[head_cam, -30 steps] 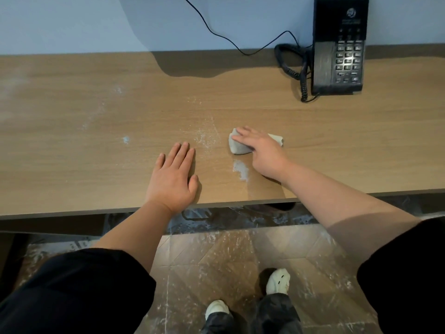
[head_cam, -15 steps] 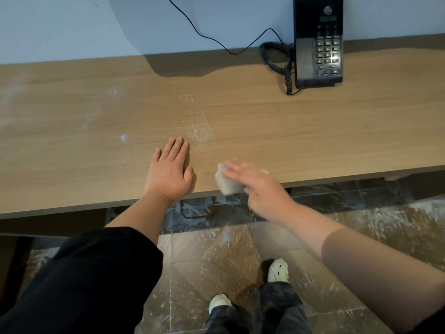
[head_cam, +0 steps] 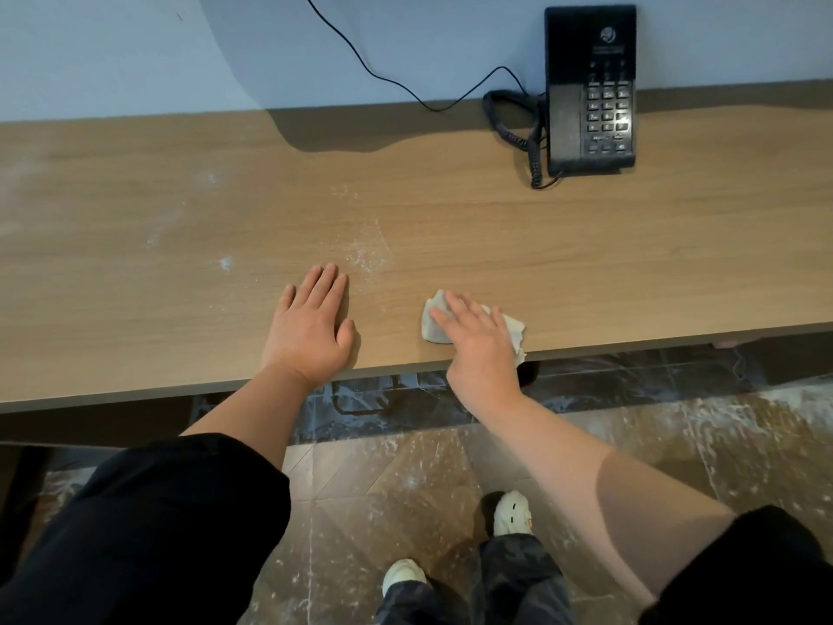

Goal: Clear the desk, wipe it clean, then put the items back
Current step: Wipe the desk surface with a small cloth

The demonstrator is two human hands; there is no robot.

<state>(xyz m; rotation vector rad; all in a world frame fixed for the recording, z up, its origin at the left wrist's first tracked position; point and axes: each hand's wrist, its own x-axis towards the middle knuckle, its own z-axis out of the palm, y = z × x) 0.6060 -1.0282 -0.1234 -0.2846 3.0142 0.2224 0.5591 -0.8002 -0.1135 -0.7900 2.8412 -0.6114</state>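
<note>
My right hand [head_cam: 480, 345] pressed a small crumpled pale-grey cloth [head_cam: 432, 327] onto the light wooden worktop [head_cam: 631, 263], fingers nearly straight and spread over it rather than curled round it. My left hand [head_cam: 311, 327] lay flat and released on bare wood just to the left, holding nothing. The cloth sat right at the front edge [head_cam: 676, 339], one corner seeming to hang past it. I judged it soft, light and limp, apt to bunch or slide out, so best driven by a flat palm on its middle, or pinched at a fold to lift. A pale dusty smear [head_cam: 367, 259] lay just beyond my left fingertips. Well apart at the back right stood a black corded desk telephone [head_cam: 590, 88] with its coiled cord [head_cam: 534, 161]; between lay open wood for broad strokes.
</note>
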